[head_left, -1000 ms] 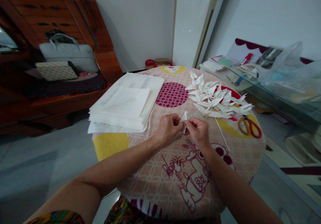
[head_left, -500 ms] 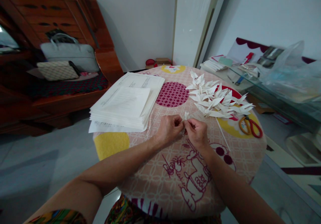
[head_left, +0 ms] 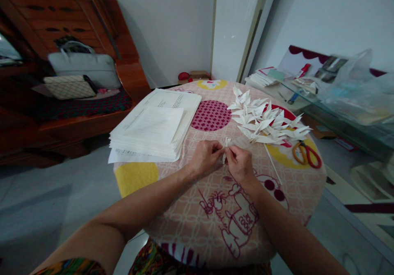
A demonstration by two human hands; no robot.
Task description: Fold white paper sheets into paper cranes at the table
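Over the middle of the round table, my left hand and my right hand meet, each pinching a small folded piece of white paper. Its top sticks up between the fingertips; the rest is mostly hidden by them. Beyond my right hand lies a heap of folded white paper cranes. A thin white stick lies on the cloth just right of that hand. To the left is a thick stack of printed paper sheets, with a smaller sheet on top.
A patterned cloth covers the table. Scissors with orange and red handles lie near its right edge. A glass-topped stand with a plastic bag is at the right. A wooden bench holding bags stands at the left.
My hands stay together on the small folded paper. The fingers have shifted slightly, and a little more of the white paper shows between them. The view has moved a little.
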